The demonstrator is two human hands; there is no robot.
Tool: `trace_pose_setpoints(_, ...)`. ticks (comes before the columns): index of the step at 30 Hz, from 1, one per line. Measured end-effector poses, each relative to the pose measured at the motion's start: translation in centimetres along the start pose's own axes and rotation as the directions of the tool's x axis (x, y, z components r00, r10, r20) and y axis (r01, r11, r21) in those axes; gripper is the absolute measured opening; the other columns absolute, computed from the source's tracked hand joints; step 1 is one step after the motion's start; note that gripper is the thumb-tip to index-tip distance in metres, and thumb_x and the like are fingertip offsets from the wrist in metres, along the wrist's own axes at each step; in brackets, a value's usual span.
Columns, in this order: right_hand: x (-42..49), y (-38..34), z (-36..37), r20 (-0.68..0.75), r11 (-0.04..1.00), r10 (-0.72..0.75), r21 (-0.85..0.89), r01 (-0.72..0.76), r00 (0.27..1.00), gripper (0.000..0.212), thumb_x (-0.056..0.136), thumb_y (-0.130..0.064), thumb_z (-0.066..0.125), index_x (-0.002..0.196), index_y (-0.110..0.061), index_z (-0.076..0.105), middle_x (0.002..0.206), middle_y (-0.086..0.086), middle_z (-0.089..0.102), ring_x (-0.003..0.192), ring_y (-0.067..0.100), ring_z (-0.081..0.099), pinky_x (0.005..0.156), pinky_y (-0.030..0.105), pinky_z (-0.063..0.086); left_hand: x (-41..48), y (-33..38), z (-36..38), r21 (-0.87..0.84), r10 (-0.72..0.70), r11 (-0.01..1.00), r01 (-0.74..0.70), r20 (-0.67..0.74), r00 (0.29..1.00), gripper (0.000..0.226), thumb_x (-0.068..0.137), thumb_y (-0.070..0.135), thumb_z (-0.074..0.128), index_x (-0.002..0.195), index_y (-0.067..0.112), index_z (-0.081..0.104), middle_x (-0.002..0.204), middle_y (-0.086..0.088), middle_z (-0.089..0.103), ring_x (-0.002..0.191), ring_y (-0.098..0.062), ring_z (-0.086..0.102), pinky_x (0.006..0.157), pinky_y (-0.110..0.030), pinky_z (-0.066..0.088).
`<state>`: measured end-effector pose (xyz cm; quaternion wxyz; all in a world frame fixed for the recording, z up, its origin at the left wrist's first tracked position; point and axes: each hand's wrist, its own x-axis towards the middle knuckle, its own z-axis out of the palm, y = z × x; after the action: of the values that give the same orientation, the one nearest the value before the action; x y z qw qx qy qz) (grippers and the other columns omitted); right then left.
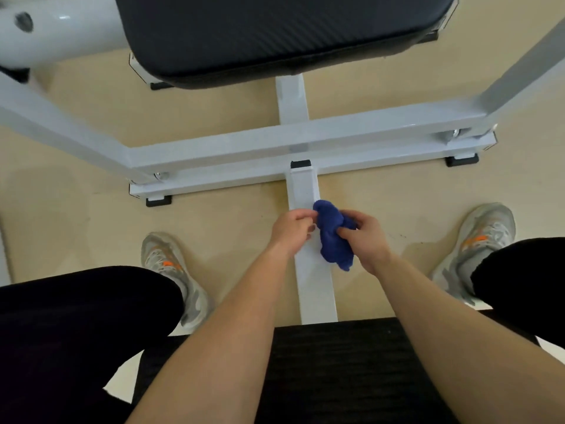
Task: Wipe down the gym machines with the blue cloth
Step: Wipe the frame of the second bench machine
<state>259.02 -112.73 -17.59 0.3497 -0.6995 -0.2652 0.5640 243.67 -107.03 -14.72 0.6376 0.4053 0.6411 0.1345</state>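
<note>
- Blue cloth (333, 237), a crumpled soft rag, sits bunched between both hands, above the white beam and in front of the seat.
- The right hand (368, 240) grips the cloth's middle, fingers curled into the folds, and a loose end hangs below.
- The left hand (292, 229) has curled fingers that pinch the cloth's upper left edge.
- Nearest, a black textured seat pad (336, 371) lies between two knees in black trousers.
- A long white metal beam (315, 295) runs forward from under the seat, passing beneath the hands.
- Grey trainers with orange marks stand on the beige floor (91, 215), the left shoe (177, 276) and the right shoe (477, 249) on either side of the beam.
- Farther on, the beam meets a white base crossbar (244, 182) on black rubber feet, with a second white bar just above it.
- Farthest, a black padded cushion (275, 35) fills the top of the view.
</note>
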Motion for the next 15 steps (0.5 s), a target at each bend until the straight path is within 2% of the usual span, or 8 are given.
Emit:
trace_pose_setpoints(3,1.3,0.6,0.2,-0.125,0.999,0.027,0.022,-0.024,0.992,0.025,0.088,0.000,0.054,0.106,-0.012,0.068,0.092,0.000,0.069,0.080,0.010,0.066,0.070,0.020,0.054,1.0,-0.4,-0.6,0.028,-0.033,0.999,0.034,-0.040,0.999,0.025,0.101,0.011,0.047,0.116,0.010,0.067,0.112,-0.004,0.070,0.100,-0.021,0.069,0.086,-0.032,0.057)
trace_pose_setpoints(4,1.9,0.8,0.7,-0.176,1.000,0.022,0.006,-0.021,0.984,0.024,0.090,-0.002,0.053,0.106,-0.013,0.068,0.090,-0.002,0.065,0.079,0.008,0.062,0.069,0.018,0.051,1.5,-0.6,-0.9,0.066,-0.029,0.997,0.033,-0.071,0.997,0.024,0.101,0.013,0.047,0.114,0.013,0.067,0.109,-0.002,0.071,0.097,-0.018,0.070,0.082,-0.031,0.057)
trace_pose_setpoints(5,2.5,1.0,1.4,-0.206,1.000,0.012,-0.018,-0.016,0.979,0.028,0.093,-0.005,0.053,0.115,-0.017,0.067,0.095,-0.005,0.063,0.085,0.009,0.061,0.075,0.019,0.049,2.0,-0.8,-1.1,0.111,-0.018,0.993,0.031,-0.110,0.994,0.024,0.101,0.014,0.047,0.110,0.015,0.068,0.107,0.000,0.072,0.092,-0.016,0.070,0.078,-0.029,0.056)
trace_pose_setpoints(6,2.8,1.2,2.2,-0.186,0.999,-0.004,-0.054,-0.006,0.982,0.033,0.096,-0.011,0.052,0.125,-0.019,0.063,0.106,-0.006,0.062,0.097,0.011,0.060,0.085,0.022,0.048,2.5,-1.2,-1.4,0.146,-0.011,0.989,0.034,-0.151,0.988,0.024,0.100,0.015,0.047,0.108,0.016,0.069,0.104,0.000,0.072,0.088,-0.014,0.070,0.074,-0.028,0.055)
trace_pose_setpoints(8,3.5,1.9,4.0,-0.043,0.992,-0.040,-0.120,0.034,0.998,0.043,0.100,-0.024,0.044,0.141,-0.015,0.051,0.129,-0.002,0.057,0.117,0.014,0.053,0.105,0.032,0.041,3.4,-1.6,-1.9,0.186,-0.012,0.981,0.053,-0.214,0.977,0.024,0.099,0.014,0.047,0.105,0.014,0.070,0.101,0.000,0.073,0.081,-0.014,0.068,0.070,-0.026,0.053)
trace_pose_setpoints(10,4.2,2.8,5.2,0.053,0.976,-0.064,-0.206,0.074,0.997,0.048,0.101,-0.026,0.036,0.146,-0.011,0.043,0.142,0.005,0.048,0.123,0.016,0.046,0.113,0.041,0.036,4.2,-2.1,-2.6,0.202,-0.026,0.976,0.079,-0.255,0.967,0.024,0.099,0.013,0.047,0.103,0.013,0.070,0.100,-0.002,0.073,0.078,-0.015,0.068,0.070,-0.028,0.053)
trace_pose_setpoints(14,7.2,2.9,5.1,0.083,0.984,-0.033,-0.169,0.047,0.996,0.045,0.091,-0.023,0.033,0.134,-0.019,0.046,0.120,-0.006,0.045,0.107,0.011,0.041,0.107,0.037,0.037,5.2,-2.3,-3.7,0.222,-0.028,0.971,0.091,-0.275,0.961,0.021,0.098,0.015,0.048,0.101,0.017,0.069,0.099,0.000,0.073,0.080,-0.014,0.070,0.071,-0.030,0.054)
trace_pose_setpoints(15,8.2,2.5,5.0,0.077,0.988,-0.040,-0.145,0.051,0.996,0.049,0.093,-0.020,0.033,0.140,-0.018,0.044,0.122,-0.005,0.048,0.110,0.013,0.045,0.109,0.037,0.037,5.5,-2.2,-3.8,0.241,-0.017,0.967,0.085,-0.269,0.963,0.021,0.098,0.016,0.049,0.102,0.017,0.069,0.098,0.001,0.073,0.080,-0.014,0.070,0.073,-0.031,0.054)
